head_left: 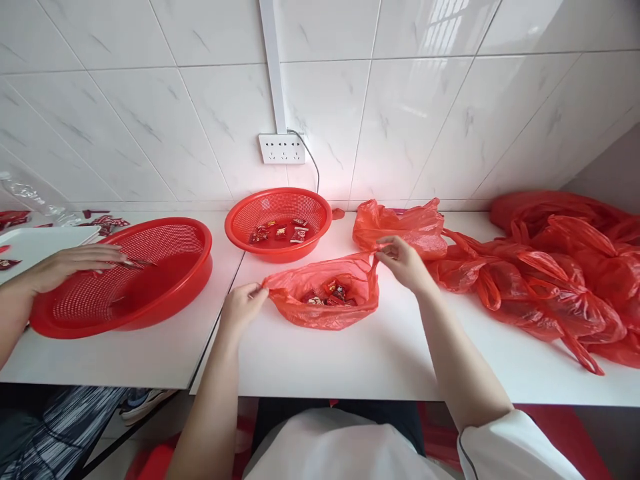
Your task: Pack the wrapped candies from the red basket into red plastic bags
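A red plastic bag [325, 320] lies open on the white table in front of me, with several small wrapped packets [333, 293] inside it. My left hand [243, 307] pinches the bag's left end. At the bag's upper right corner, my right hand [400, 260] is closed on the plastic, so the mouth is stretched wide between both hands. Just behind the bag stands a round red basket [235, 223] holding several small wrapped packets [281, 232]. Another red plastic bag [395, 227] sits close behind my right hand.
To the left, a co-worker's hand [80, 263] reaches over a larger red basket [187, 280]. Tied red bags [560, 287] are heaped on the right. A white tray [55, 235] and a clear plastic bottle [37, 197] are at the far left. A power strip [281, 149] is on the tiled wall.
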Motion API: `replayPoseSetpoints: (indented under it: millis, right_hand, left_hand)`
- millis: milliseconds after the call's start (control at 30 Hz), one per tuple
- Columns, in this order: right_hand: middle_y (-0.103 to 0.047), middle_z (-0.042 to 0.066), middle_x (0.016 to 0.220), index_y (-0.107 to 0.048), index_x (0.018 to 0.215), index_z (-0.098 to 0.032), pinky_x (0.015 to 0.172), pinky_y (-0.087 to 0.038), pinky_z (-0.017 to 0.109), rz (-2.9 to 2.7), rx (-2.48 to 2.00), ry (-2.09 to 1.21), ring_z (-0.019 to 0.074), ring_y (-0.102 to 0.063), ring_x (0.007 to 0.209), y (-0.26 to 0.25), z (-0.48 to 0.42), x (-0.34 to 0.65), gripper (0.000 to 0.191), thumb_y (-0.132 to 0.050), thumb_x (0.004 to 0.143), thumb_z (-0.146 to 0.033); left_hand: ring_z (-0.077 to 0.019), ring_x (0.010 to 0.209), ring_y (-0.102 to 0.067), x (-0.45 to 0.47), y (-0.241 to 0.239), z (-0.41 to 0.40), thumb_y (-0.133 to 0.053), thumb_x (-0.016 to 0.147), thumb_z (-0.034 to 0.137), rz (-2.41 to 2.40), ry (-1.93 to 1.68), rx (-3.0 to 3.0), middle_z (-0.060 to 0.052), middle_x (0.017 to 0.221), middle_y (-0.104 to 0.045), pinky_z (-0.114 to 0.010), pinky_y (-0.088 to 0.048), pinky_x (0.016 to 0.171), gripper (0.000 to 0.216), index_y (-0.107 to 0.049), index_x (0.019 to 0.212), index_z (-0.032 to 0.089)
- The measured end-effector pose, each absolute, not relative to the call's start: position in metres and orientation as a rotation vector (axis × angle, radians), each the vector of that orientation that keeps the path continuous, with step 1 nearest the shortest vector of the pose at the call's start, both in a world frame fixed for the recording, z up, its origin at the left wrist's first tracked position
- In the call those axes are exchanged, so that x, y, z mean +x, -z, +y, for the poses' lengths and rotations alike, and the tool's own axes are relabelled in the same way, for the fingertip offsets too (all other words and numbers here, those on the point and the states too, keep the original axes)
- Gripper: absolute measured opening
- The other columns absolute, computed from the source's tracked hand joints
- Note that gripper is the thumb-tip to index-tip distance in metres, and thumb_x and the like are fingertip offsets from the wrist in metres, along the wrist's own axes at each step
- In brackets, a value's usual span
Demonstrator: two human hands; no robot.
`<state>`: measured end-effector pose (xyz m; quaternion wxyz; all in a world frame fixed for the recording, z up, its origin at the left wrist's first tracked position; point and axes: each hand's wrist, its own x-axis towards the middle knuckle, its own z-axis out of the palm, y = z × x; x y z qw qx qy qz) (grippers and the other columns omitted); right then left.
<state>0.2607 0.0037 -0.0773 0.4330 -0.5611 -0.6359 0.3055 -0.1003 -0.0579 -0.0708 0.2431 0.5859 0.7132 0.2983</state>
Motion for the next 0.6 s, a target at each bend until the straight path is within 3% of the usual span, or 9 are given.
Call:
replayPoseSetpoints:
  millis: [100, 167, 267, 367, 467, 600]
  right_hand:
    - [-0.061, -0.003, 0.077, -0.055, 0.107, -0.023, 0.075, -0.05, 0.029, -1.186, -0.913, -0.996, 0.0124, -0.062, 0.074, 0.049, -0.002, 0.265, 0.03, -0.065, 0.079, -0.03]
    - [-0.06, -0.004, 0.076, -0.055, 0.104, -0.024, 0.072, -0.051, 0.027, -0.949, -0.732, -1.097, 0.011, -0.063, 0.072, 0.032, -0.004, 0.266, 0.03, -0.067, 0.077, -0.027]
    - [-0.058, -0.005, 0.077, -0.056, 0.099, -0.024, 0.07, -0.052, 0.024, -0.78, -0.599, -1.122, 0.009, -0.062, 0.07, 0.012, -0.005, 0.261, 0.027, -0.069, 0.075, -0.023]
    - [-0.061, -0.002, 0.088, -0.054, 0.105, -0.027, 0.072, -0.053, 0.026, -0.885, -0.637, -1.008, 0.0108, -0.064, 0.076, -0.005, -0.008, 0.248, 0.025, -0.064, 0.081, -0.028]
    - [-0.061, 0.003, 0.111, -0.053, 0.111, -0.029, 0.072, -0.054, 0.03, -1.166, -0.739, -0.91, 0.0148, -0.066, 0.084, -0.017, -0.02, 0.224, 0.024, -0.056, 0.088, -0.036]
    - [-0.054, 0.007, 0.13, -0.057, 0.113, -0.027, 0.067, -0.055, 0.03, -1.625, -0.719, -0.896, 0.016, -0.063, 0.087, -0.021, -0.039, 0.183, 0.037, -0.067, 0.081, -0.042]
  left_hand:
    - [-0.0108, 0.055, -0.045, -0.103, 0.048, -0.052, -0.065, 0.072, 0.039, 1.617, -1.275, 1.28, 0.002, 0.06, -0.053, -0.023, -0.031, 0.051, 0.02, -0.066, 0.073, 0.019]
    - [-0.0104, 0.06, -0.049, -0.101, 0.033, -0.046, -0.068, 0.069, 0.035, 1.339, -1.446, 1.061, 0.001, 0.067, -0.057, -0.021, -0.033, 0.05, 0.018, -0.067, 0.076, 0.019]
    - [-0.0125, 0.077, -0.058, -0.093, 0.013, -0.037, -0.065, 0.069, 0.029, 1.022, -1.548, 0.934, -0.001, 0.083, -0.064, -0.022, -0.044, 0.063, 0.013, -0.067, 0.076, 0.019]
    - [-0.0166, 0.09, -0.062, -0.08, -0.003, -0.03, -0.059, 0.074, 0.03, 0.919, -1.53, 0.971, -0.002, 0.09, -0.068, -0.027, -0.049, 0.078, 0.014, -0.067, 0.079, 0.019]
    - [-0.0216, 0.096, -0.063, -0.063, -0.014, -0.024, -0.056, 0.078, 0.033, 0.943, -1.419, 1.072, -0.005, 0.095, -0.071, -0.031, -0.049, 0.081, 0.022, -0.069, 0.086, 0.018]
    - [-0.0246, 0.102, -0.062, -0.035, -0.019, -0.02, -0.061, 0.077, 0.034, 0.955, -1.323, 1.224, -0.007, 0.1, -0.071, -0.033, -0.049, 0.084, 0.022, -0.07, 0.085, 0.016]
